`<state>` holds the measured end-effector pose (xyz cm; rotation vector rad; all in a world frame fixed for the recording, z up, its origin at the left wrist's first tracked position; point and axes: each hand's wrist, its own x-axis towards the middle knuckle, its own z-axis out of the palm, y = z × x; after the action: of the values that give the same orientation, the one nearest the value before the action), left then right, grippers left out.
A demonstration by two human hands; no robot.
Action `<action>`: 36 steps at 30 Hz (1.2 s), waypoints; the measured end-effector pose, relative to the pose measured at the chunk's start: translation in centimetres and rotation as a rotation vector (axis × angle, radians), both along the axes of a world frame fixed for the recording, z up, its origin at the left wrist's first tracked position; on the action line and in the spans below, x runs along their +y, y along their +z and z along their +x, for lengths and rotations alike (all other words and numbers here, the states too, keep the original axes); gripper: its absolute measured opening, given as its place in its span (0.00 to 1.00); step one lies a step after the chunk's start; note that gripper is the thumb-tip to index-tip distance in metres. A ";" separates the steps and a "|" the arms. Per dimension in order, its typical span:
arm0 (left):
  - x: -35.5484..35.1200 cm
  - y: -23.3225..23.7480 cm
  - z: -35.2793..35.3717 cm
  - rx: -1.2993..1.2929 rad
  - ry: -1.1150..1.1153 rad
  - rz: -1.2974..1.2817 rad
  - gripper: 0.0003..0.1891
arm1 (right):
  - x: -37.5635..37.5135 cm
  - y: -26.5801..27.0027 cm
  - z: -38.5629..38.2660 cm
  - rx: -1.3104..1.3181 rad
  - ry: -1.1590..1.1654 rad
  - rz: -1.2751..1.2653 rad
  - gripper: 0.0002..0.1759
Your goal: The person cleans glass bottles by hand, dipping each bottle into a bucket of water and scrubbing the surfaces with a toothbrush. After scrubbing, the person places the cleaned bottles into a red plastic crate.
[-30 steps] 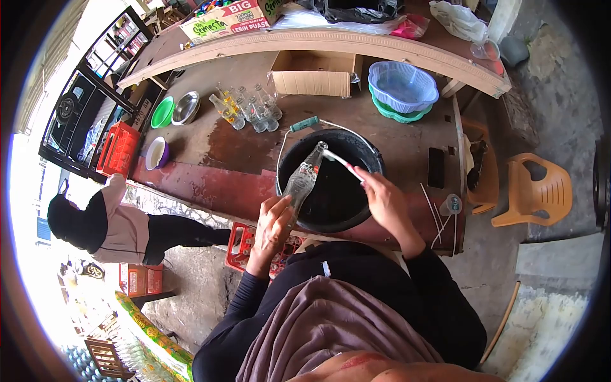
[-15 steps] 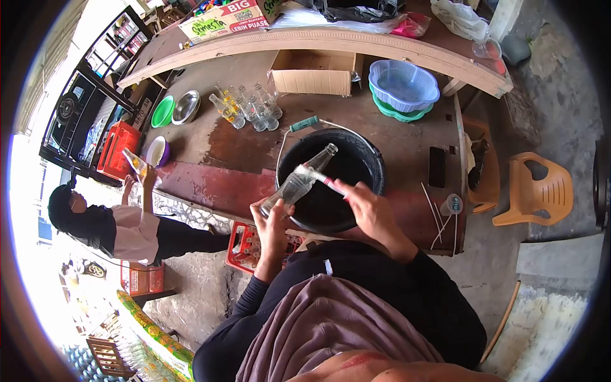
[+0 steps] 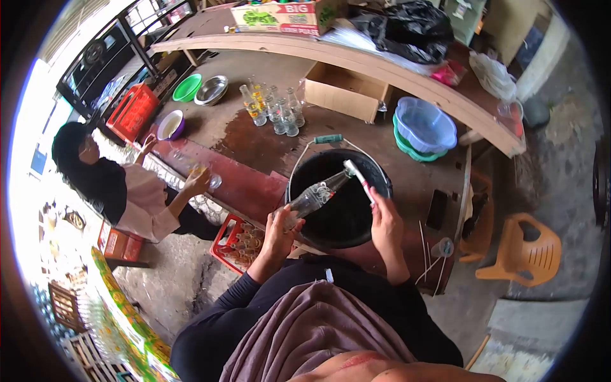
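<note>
My left hand (image 3: 273, 240) is closed round the base of a clear glass bottle (image 3: 313, 198), which tilts with its neck up and to the right over a black bucket (image 3: 347, 219). My right hand (image 3: 386, 228) pinches a toothbrush (image 3: 362, 181) with a white and pinkish-red handle. The brush head is at the bottle's mouth; whether it touches the glass is hard to see. The bucket's wire handle with a green grip (image 3: 328, 138) leans toward the far side.
Several glass bottles (image 3: 279, 114) stand beyond the bucket, near a cardboard box (image 3: 344, 95). Blue and green basins (image 3: 425, 124) are at right. A red crate of bottles (image 3: 237, 245) sits below the table. At left a co-worker (image 3: 137, 191) holds a bottle.
The toothbrush has moved from the bottle's side up to its mouth. My view has shifted, and the co-worker has lowered the bottle and come nearer the table.
</note>
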<state>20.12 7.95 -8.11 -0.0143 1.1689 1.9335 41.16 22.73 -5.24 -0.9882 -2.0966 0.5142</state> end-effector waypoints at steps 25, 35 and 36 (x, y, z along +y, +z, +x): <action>3.9 1.0 -0.5 0.553 -0.811 0.206 0.24 | 3.9 4.5 -2.7 0.994 0.483 -0.815 0.11; 8.0 5.2 -0.4 1.387 -0.611 0.270 0.37 | 0.3 6.9 -6.0 0.523 0.363 -0.425 0.15; 8.0 5.4 -0.6 1.417 -0.621 0.216 0.37 | 0.1 7.3 -6.2 0.515 0.343 -0.441 0.17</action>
<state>19.53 15.98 -2.75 1.8308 1.4675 1.3252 34.97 22.86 2.01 -0.6250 -1.7113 1.2994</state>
